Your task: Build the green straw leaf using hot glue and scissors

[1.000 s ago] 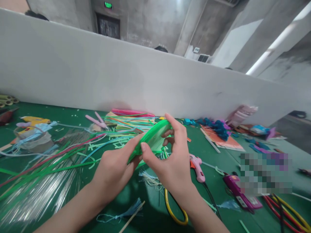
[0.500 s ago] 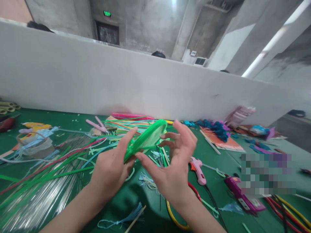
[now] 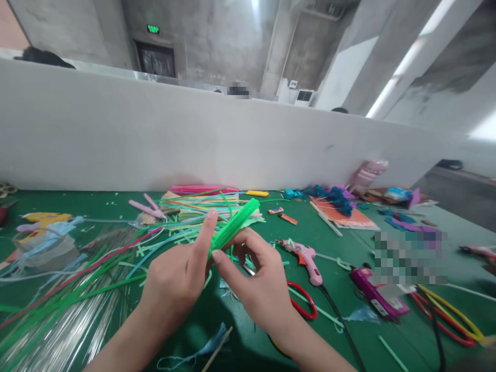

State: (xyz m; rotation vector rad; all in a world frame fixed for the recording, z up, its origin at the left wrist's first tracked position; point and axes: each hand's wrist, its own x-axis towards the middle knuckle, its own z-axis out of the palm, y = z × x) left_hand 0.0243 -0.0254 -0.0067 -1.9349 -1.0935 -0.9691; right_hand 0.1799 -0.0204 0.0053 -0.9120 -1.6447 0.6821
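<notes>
In the middle of the head view is a bright green rimmed piece (image 3: 237,223), turned nearly edge-on and tilted up to the right. My left hand (image 3: 176,274) grips its lower left end, with the index finger stretched along its side. The thumb and bent fingers of my right hand (image 3: 258,279) close around its near lower edge, and the fingertips are partly hidden behind it. Beneath the hands lie scissors with red handles (image 3: 310,312), partly covered by my right hand. A blue tassel (image 3: 213,341) rests on the green table close to my forearms.
To the right lie a pink glue gun (image 3: 308,258) with its cable and a purple device (image 3: 377,297). Colourful strips (image 3: 197,204) are piled behind the hands; clear rods (image 3: 96,310) spread at left. A white partition (image 3: 232,139) borders the table's back.
The green piece has turned from showing its pale face to nearly edge-on. My right hand's raised fingers have come down and curled against it. The view has shifted slightly right.
</notes>
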